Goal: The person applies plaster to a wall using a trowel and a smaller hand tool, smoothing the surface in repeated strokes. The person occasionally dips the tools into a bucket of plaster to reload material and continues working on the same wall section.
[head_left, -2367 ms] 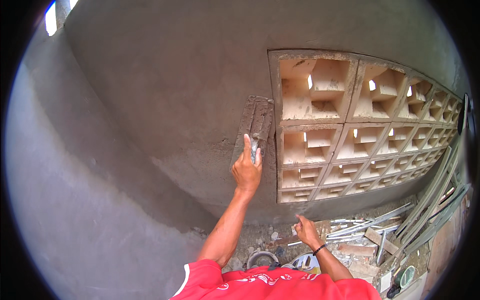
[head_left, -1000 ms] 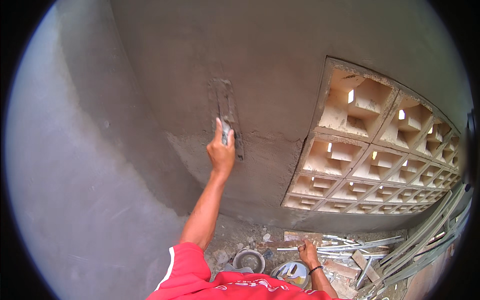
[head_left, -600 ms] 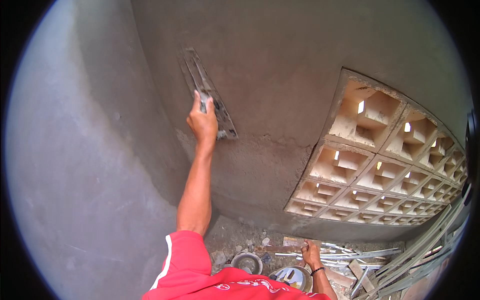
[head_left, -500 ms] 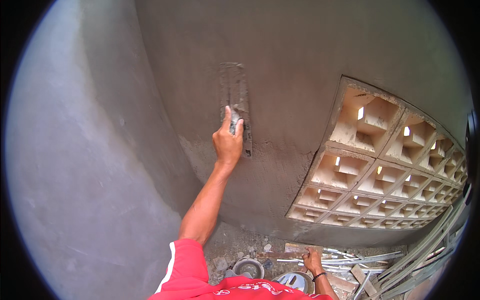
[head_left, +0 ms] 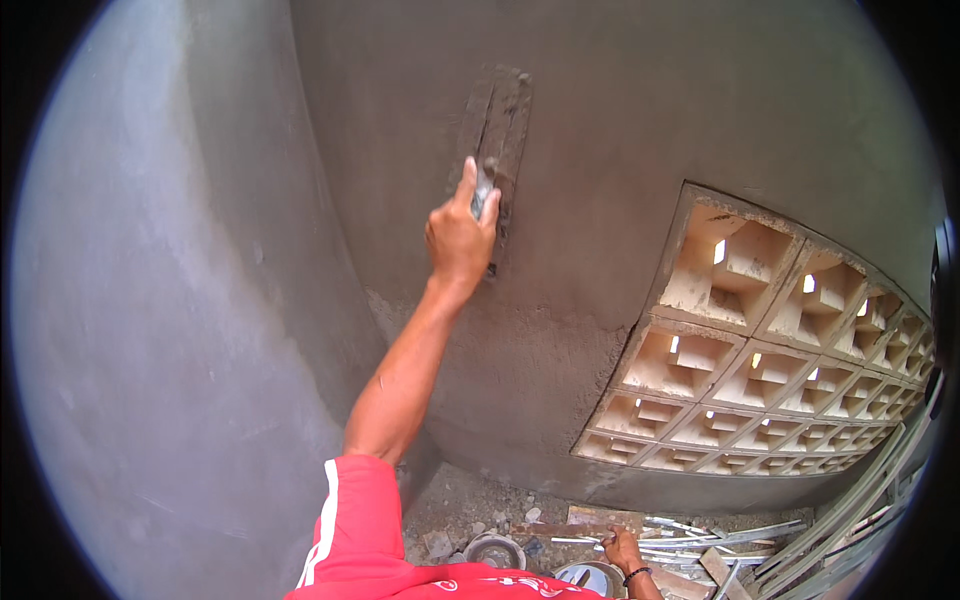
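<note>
My left hand point(head_left: 461, 230) grips the handle of a long steel trowel point(head_left: 503, 125) smeared with grey mortar, its blade held flat against the grey plastered wall point(head_left: 620, 110), left of and above a panel of pale ventilation blocks point(head_left: 741, 344). A rougher band of plaster shows below the blade. My right hand point(head_left: 621, 548) is low near the bottom edge, fingers curled, with a dark band on the wrist. Whether anything is in those fingers I cannot make out.
A smooth grey wall point(head_left: 150, 330) meets this one at the left. Round buckets point(head_left: 590, 578) stand on the rubble-strewn floor point(head_left: 450, 505) below. Loose white strips and boards point(head_left: 730, 565) lie there, and long bent strips point(head_left: 870, 490) lean at the right.
The trowel in my left hand has shifted from beside the block panel leftward and up the wall. My right hand's fingers have curled, and the view has shifted.
</note>
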`<control>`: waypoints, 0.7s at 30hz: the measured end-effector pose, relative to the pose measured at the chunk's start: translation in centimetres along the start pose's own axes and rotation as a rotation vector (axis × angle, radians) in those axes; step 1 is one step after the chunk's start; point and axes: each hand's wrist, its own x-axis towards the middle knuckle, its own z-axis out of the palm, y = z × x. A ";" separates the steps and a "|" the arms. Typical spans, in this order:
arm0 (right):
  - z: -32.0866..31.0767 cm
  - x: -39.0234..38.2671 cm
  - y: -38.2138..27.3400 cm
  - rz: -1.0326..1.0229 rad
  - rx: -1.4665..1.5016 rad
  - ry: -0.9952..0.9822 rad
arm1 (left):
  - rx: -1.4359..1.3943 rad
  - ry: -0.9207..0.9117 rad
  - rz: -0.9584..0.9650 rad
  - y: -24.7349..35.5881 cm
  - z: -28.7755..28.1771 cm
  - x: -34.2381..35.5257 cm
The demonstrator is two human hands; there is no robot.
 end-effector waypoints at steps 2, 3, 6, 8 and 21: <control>-0.4 0.3 -0.7 -0.026 -0.020 0.002 | 0.132 0.125 0.120 1.8 -3.2 8.2; -0.6 0.5 -0.9 0.027 0.006 -0.009 | 0.145 0.112 0.043 2.6 -5.6 12.5; -0.5 1.9 -0.8 0.125 0.033 -0.021 | -0.023 0.234 -0.124 2.7 -9.1 19.8; 0.3 2.2 -0.4 0.110 -0.008 -0.040 | 0.031 0.260 -0.028 3.7 -8.0 18.6; 2.2 1.9 -5.0 0.053 0.044 -0.050 | 0.003 0.244 0.049 2.2 -9.4 19.4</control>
